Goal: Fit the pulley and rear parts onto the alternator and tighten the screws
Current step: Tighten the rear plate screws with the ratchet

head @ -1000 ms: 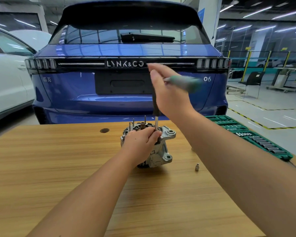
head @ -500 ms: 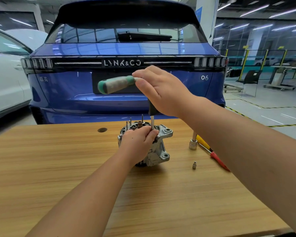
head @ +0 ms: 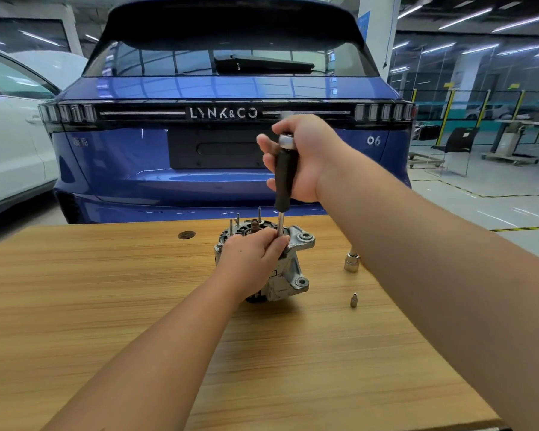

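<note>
1. A wooden counter (head: 106, 306) fills the lower part of the head view, with two bare forearms reaching forward over it.
2. A metal alternator (head: 288, 275) stands near the middle of the counter, its rear end up, with several thin studs rising from the top.
3. The left hand (head: 251, 255) rests on the alternator's top and near side, fingers curled around the housing and touching the lower end of a tool shaft.
4. The right hand (head: 305, 160) is raised above the alternator, fingers wrapped around the head of a ratchet driver (head: 283, 178); its black extension and steel shaft point straight down to the alternator's top.
5. To the right on the counter, apart from the alternator, stands a large silver socket (head: 352, 262).
6. A small socket bit (head: 353, 300) stands nearer the viewer, also to the right.
7. Beyond the counter is the rear of a blue Lynk & Co car (head: 224, 144), with a white car (head: 10, 144) to the left.
</note>
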Demonstrator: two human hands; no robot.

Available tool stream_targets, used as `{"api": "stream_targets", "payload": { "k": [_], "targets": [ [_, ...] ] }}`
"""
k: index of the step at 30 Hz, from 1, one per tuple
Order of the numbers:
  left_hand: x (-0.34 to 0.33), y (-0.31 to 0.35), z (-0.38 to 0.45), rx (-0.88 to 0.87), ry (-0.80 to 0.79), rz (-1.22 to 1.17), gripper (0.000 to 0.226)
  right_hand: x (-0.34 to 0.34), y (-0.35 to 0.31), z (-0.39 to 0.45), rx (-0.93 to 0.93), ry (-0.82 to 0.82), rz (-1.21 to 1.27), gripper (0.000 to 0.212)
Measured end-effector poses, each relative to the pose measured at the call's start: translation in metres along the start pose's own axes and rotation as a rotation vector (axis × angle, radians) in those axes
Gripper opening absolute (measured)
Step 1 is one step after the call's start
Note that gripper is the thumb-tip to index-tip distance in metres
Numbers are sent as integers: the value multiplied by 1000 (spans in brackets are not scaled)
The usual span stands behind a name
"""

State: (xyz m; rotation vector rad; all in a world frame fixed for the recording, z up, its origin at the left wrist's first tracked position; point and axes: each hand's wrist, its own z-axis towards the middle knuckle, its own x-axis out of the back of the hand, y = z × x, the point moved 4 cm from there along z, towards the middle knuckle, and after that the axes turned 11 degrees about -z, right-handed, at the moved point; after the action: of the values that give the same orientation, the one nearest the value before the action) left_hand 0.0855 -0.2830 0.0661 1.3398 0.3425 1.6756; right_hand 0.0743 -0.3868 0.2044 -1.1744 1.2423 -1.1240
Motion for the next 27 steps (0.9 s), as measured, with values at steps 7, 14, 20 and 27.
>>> {"api": "stream_targets", "payload": {
  "k": [7, 14, 20, 27],
  "targets": [
    [1, -3, 0, -20, 8, 4, 33, -4, 18, -4, 508, 190, 10, 15],
    [0, -4, 0, -9, 5, -32, 32, -10, 11, -16, 1034, 408, -1034, 21],
    [3, -4, 2, 19, -31, -87, 33, -13, 9, -17, 1001, 269, -1204, 32],
    [2, -4, 1, 20, -23, -75, 31, -8, 8, -16, 915, 186, -1257, 41]
  ]
}}
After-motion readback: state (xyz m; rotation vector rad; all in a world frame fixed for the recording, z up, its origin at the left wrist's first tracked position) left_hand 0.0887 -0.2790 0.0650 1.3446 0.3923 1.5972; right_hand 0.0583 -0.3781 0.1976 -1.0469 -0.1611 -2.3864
